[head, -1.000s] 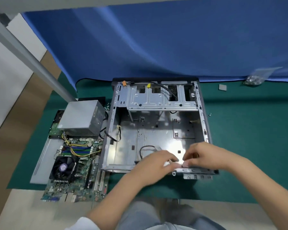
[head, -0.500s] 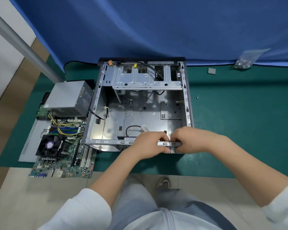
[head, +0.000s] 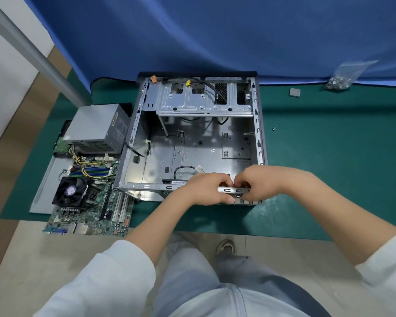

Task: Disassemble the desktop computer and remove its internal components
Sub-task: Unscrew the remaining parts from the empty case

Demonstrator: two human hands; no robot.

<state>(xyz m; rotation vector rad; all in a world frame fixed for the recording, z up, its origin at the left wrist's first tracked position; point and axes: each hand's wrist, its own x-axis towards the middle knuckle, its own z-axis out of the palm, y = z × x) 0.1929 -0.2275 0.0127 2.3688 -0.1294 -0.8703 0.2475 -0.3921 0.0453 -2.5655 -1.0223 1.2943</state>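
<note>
The computer case lies open on the green mat, its floor mostly bare. Inside it are a metal drive cage along the far wall, a black cable looped near the front, and a flat labelled part just behind the near rail. Both hands meet at that rail on the near right. The left hand has its fingers curled over the rail, and the right hand pinches something small at the same spot; what it is I cannot tell.

Left of the case, the power supply sits beyond the motherboard, which carries its fan. Far right lie a clear bag of screws, a small grey square and a loose screw.
</note>
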